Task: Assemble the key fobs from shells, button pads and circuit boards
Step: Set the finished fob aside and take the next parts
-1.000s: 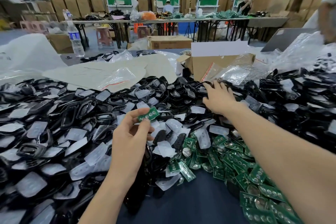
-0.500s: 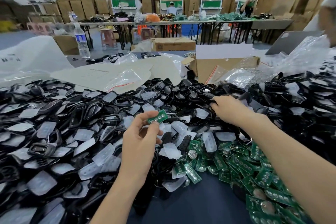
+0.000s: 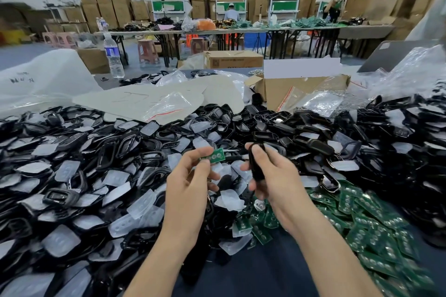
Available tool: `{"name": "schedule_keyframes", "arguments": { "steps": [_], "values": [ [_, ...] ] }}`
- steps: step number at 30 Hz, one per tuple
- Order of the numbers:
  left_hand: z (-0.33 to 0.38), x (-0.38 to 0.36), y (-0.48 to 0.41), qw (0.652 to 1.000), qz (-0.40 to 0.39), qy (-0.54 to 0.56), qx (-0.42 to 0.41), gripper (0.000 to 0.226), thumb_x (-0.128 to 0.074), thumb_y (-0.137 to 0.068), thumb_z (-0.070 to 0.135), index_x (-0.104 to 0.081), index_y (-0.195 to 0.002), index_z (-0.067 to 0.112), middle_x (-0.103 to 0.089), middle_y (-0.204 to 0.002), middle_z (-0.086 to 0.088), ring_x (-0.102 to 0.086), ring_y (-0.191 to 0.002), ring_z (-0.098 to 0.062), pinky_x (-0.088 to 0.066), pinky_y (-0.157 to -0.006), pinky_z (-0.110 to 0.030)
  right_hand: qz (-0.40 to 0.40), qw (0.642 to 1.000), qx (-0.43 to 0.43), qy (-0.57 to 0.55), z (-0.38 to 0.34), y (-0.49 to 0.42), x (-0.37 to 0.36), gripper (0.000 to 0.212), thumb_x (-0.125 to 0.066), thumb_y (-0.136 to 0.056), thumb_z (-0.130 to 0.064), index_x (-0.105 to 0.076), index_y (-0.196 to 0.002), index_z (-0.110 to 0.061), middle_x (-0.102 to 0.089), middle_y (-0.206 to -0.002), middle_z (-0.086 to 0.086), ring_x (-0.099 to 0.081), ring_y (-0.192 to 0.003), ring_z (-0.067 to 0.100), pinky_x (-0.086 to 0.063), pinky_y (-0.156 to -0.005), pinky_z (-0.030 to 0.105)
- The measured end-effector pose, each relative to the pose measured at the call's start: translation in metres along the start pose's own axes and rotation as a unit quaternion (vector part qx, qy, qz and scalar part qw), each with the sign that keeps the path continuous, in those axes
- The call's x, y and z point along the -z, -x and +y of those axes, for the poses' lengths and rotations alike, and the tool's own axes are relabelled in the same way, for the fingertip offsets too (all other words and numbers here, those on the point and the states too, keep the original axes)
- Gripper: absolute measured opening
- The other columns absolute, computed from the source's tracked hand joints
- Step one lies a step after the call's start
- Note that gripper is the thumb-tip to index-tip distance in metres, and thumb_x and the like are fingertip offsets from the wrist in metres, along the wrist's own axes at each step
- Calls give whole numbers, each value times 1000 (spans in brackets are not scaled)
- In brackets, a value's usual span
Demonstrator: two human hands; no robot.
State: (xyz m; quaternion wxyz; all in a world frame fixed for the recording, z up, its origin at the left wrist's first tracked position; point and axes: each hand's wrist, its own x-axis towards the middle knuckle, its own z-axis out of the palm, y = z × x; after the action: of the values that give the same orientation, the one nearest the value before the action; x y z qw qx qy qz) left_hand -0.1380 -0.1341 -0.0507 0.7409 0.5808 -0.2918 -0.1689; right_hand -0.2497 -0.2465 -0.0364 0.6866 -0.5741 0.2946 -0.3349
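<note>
Bright, even overhead light; wide-angle bending and blur toward the edges.

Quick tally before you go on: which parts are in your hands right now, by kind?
green circuit board: 1, pinched in the left hand
black shell: 1, gripped in the right hand
Total: 2

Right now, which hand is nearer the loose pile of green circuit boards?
Right. The right hand, gripping a black shell, hangs beside the pile; the left hand, pinching a single board, is farther left.
</note>
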Motion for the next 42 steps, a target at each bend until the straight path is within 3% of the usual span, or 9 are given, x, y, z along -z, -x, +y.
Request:
{"name": "schedule_keyframes", "arguments": {
  "steps": [4,8,15,18,21,25,30,34,42],
  "values": [
    [-1,-2,0,999,-2,-29,-14,32,-56,-99,11,-72,-97,38,-70,-84,7,-65,-74,-9,-54,-64,-22,-36,993,-82,-80,7,-2,-6,40,-46,-104,-43,-64,-113,-8,-75,-82,4,-59,-52,12,-39,-38,20],
    [-2,-2,1,998,-3,-55,-27,32,-56,-99,11,-70,-97,40,-71,-81,4,-65,-73,-9,-54,-65,-21,-93,968,-138,-186,5,-1,-6,52,-36,-107,-43,-61,-122,-1,-76,-108,14,-73,-80,17,-58,-58,24],
    [-2,-2,-1,998,0,-58,-33,33,-59,-99,13,-70,-96,43,-71,-85,5,-66,-73,-7,-55,-64,-22,-140,946,-149,-251,10,-5,-5,32,-40,-104,-5,-61,-126,7,-72,-118,21,-73,-105,25,-59,-74,23],
    [-2,-3,0,998,-4,-51,-29,33,-59,-100,13,-69,-103,45,-71,-88,8,-67,-74,-8,-55,-65,-22,-122,956,-129,-233,17,-8,-7,36,-39,-101,10,-59,-131,7,-70,-121,23,-73,-105,27,-60,-77,23],
    [-3,-3,0,997,2,-65,-29,25,-64,-98,19,-62,-114,38,-70,-91,11,-69,-76,-10,-56,-68,-24,-90,986,-45,-136,23,-8,-10,38,-43,-105,4,-52,-141,-5,-65,-132,14,-72,-109,21,-58,-86,22],
    [-4,-3,0,997,6,-71,-25,14,-67,-96,23,-63,-107,31,-73,-92,8,-70,-83,-11,-55,-71,-25,-65,995,27,-75,23,-6,-11,28,-56,-101,-1,-62,-125,-13,-75,-114,8,-74,-103,21,-58,-83,20],
    [-5,-2,0,996,3,-84,-39,10,-66,-97,23,-66,-101,33,-73,-87,3,-69,-81,-14,-58,-78,-40,-71,994,63,-45,19,-3,-13,25,-58,-99,-1,-70,-116,-14,-78,-107,4,-74,-102,17,-57,-81,18],
    [-5,-2,0,995,-6,-92,-46,23,-67,-96,21,-66,-93,45,-73,-86,4,-69,-80,-13,-58,-76,-37,-71,994,71,-36,20,-4,-15,27,-58,-99,0,-70,-118,-14,-79,-105,1,-74,-101,13,-56,-81,17],
    [-8,1,-3,995,-15,-88,-39,26,-67,-96,18,-66,-92,45,-74,-85,3,-70,-79,-12,-56,-72,-27,-83,993,86,-15,25,-6,-13,29,-60,-98,-2,-70,-123,-11,-79,-104,-3,-74,-101,11,-56,-82,17]
  ]
}}
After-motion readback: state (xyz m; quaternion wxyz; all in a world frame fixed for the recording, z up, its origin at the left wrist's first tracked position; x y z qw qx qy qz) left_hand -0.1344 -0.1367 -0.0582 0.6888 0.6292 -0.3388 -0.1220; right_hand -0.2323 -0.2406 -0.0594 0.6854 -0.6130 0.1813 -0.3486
